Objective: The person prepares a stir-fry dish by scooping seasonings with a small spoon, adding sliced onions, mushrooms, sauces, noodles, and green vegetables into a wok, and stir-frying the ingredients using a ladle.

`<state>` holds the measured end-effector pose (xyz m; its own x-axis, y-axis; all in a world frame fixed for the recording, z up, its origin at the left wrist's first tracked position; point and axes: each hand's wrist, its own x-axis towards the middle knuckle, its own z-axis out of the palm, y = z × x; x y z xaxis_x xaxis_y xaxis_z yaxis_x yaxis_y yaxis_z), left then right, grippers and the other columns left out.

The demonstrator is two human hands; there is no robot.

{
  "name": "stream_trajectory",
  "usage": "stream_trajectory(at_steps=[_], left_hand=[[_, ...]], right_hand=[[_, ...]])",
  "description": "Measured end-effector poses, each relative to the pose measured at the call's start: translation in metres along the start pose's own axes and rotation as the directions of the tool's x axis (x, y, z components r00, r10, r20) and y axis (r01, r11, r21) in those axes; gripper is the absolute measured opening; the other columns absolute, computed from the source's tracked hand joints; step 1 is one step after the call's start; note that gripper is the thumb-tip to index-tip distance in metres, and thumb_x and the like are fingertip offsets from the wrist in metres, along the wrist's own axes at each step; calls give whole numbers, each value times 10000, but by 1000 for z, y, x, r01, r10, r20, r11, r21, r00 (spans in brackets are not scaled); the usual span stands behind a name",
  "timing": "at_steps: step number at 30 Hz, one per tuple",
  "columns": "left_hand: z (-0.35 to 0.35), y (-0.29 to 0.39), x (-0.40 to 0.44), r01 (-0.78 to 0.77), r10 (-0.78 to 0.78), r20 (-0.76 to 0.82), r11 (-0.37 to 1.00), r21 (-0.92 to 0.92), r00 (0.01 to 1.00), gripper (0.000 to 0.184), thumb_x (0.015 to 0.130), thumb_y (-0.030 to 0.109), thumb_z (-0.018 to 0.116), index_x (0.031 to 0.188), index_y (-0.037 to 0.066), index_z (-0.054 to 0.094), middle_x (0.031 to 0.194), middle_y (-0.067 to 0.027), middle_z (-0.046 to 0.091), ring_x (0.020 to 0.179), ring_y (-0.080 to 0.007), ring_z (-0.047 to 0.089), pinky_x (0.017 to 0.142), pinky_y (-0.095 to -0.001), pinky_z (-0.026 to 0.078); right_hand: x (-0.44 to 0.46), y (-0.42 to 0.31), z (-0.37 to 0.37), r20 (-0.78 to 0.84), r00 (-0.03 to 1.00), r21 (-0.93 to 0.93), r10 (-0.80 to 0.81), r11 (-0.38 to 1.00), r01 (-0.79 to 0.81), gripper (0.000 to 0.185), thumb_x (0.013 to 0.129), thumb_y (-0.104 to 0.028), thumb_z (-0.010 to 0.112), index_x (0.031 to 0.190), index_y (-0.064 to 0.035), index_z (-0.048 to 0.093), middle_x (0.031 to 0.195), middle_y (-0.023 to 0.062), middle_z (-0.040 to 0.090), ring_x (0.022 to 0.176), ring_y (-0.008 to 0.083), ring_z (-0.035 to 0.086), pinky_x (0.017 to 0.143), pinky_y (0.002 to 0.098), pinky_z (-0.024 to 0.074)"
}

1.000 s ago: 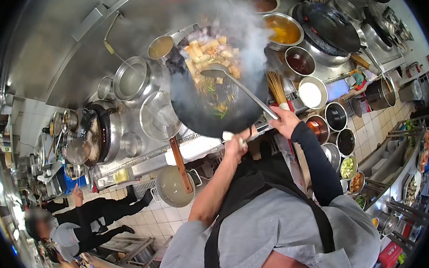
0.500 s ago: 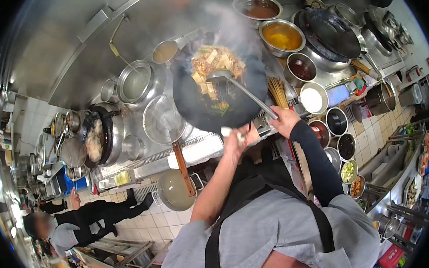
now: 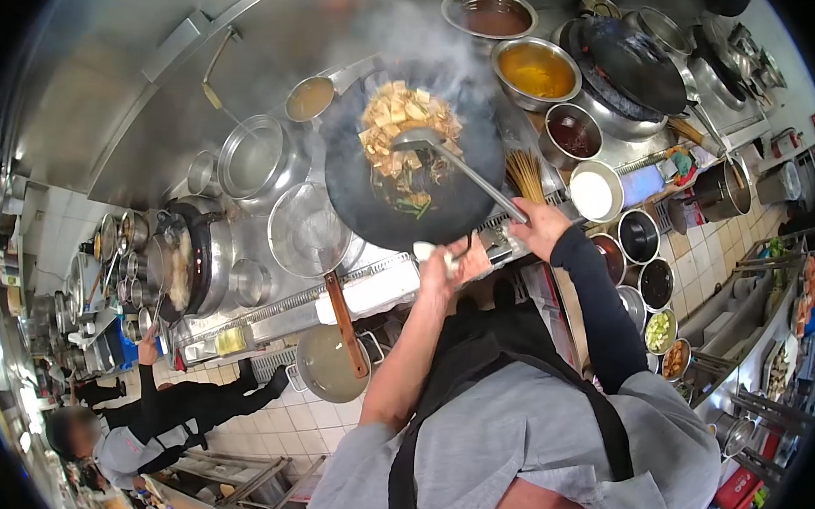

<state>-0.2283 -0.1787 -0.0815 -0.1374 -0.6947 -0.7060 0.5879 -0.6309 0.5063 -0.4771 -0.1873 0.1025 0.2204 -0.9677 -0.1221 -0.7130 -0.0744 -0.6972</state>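
A black wok (image 3: 353, 197) sits on the range in front of me, steaming. Pale flat pieces of food (image 3: 399, 110) are heaped toward its far side, with some green strips (image 3: 412, 206) lower down. My right hand (image 3: 542, 228) grips the end of a long-handled metal ladle (image 3: 474, 179), whose bowl rests in the food. At the near rim, my left hand (image 3: 436, 269) is closed round a folded white cloth (image 3: 425, 250), against the wok's edge. Whether its fingers also hook the wok's handle is hidden.
A wire strainer (image 3: 305, 225) with a wooden handle lies left of the wok. Bamboo brush bristles (image 3: 524, 176), a bowl of yellow liquid (image 3: 536, 71) and a pot of white stuff (image 3: 596, 191) stand to the right. At left, another person (image 3: 148, 429) works at a second wok (image 3: 205, 262).
The food in the wok has shifted and sits more bunched at the far side. My left hand and the wok moved slightly left. The other person's strainer and arm have moved.
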Motion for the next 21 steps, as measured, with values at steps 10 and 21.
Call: stream_trajectory(at_steps=[10,21], left_hand=[[45,70,28,-123,104,-138,983,-139,985,133,934,156,560,981,32,548,823,-101,587,618,-216,584,441,-269,455],[-48,30,-82,66,-83,174,993,100,981,339,992,389,616,1131,81,590,969,-114,690,827,-209,662,685,-325,545]], right_hand=[[-44,-6,-38,281,958,145,48,985,-92,454,879,-156,683,1280,26,573,1023,271,677,964,415,663,851,440,523],[61,65,102,-324,923,243,207,961,-130,534,885,-185,661,1360,18,525,1043,285,685,944,421,677,853,443,536]])
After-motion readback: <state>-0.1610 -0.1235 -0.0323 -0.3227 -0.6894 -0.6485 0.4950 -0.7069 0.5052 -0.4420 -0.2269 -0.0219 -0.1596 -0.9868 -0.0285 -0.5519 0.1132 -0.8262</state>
